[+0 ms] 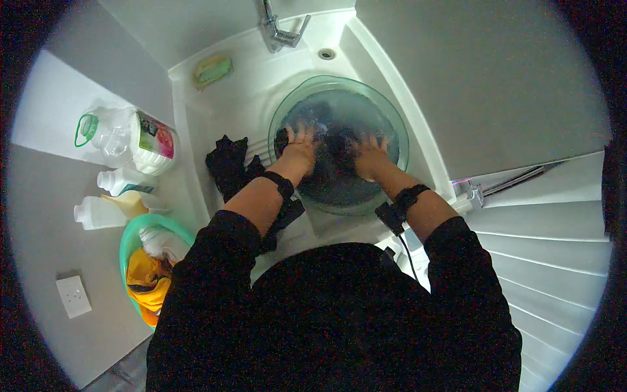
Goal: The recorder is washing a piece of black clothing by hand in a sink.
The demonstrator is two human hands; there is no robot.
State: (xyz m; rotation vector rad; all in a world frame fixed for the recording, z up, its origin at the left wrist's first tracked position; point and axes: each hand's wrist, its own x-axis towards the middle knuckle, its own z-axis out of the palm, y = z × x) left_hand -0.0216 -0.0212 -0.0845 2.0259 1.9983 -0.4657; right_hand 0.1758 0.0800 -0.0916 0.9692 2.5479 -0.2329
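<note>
A translucent greenish basin (402,147) sits in the white sink, holding dark, cloudy water (338,188). Both hands reach down into it. The fingers of my left hand (299,147) are spread at the water, beside a piece of black cloth (281,142) at the basin's left side. My right hand (371,158) lies palm down on the right half, its fingers apart and partly under water. Dark shapes between the hands look like submerged cloth, but their outline is blurred. Black fabric (228,164) is draped over the sink's ridged washboard (259,148), left of the basin.
A chrome faucet (286,36) and a drain (326,54) are at the sink's far end. A soap bar or sponge (214,69) lies in the corner. Bottles, including a large clear jug (115,139), stand left, above a green basket (128,230) of clothes. A folding door (543,223) is right.
</note>
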